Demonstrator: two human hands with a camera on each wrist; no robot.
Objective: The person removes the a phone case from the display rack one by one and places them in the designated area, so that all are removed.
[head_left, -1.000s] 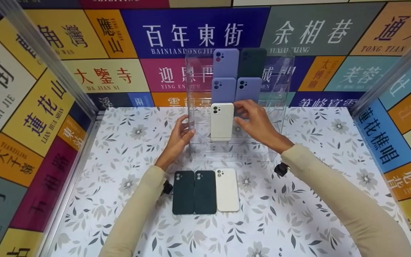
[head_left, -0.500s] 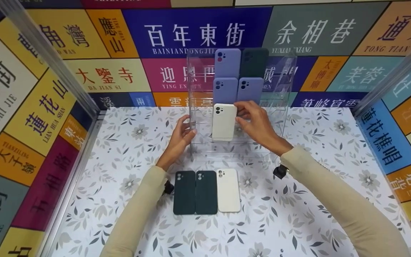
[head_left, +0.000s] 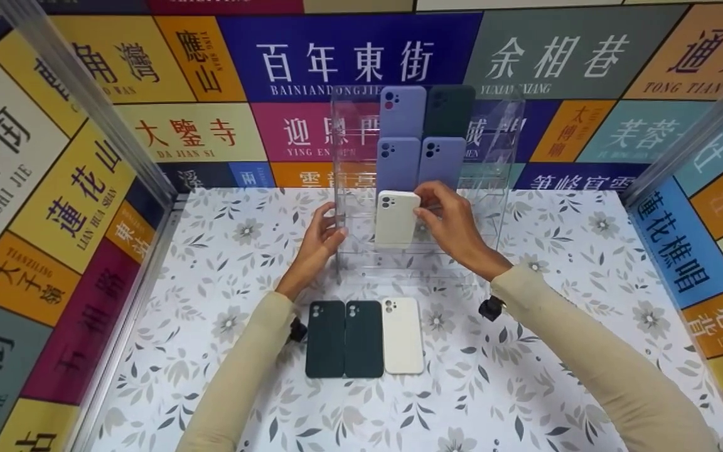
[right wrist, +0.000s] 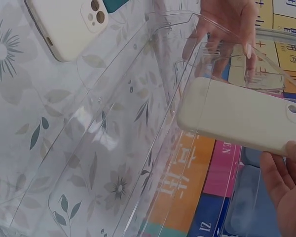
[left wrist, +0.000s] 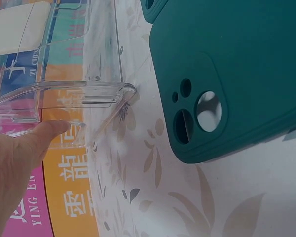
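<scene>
My right hand (head_left: 454, 218) pinches the upper right edge of a white phone case (head_left: 395, 221), thumb on the near side. The case leans back on a lower step of a clear tiered display rack (head_left: 493, 147); the right wrist view shows its camera end by my fingers (right wrist: 276, 180). My left hand (head_left: 319, 242) holds the rack's left side, thumb in front and fingers around the edge. Above the white case stand purple cases (head_left: 398, 163) (head_left: 403, 112) (head_left: 442, 160) and a dark green case (head_left: 451, 110).
In front of the rack, two dark green cases (head_left: 325, 339) (head_left: 363, 339) and another white case (head_left: 403, 336) lie side by side on the floral tabletop (head_left: 499, 389). Panels printed with large characters (head_left: 349, 56) enclose the back and sides.
The white case's top edge has come down and slightly right, away from the purple row, with my right hand following. My left hand stays on the rack's side.
</scene>
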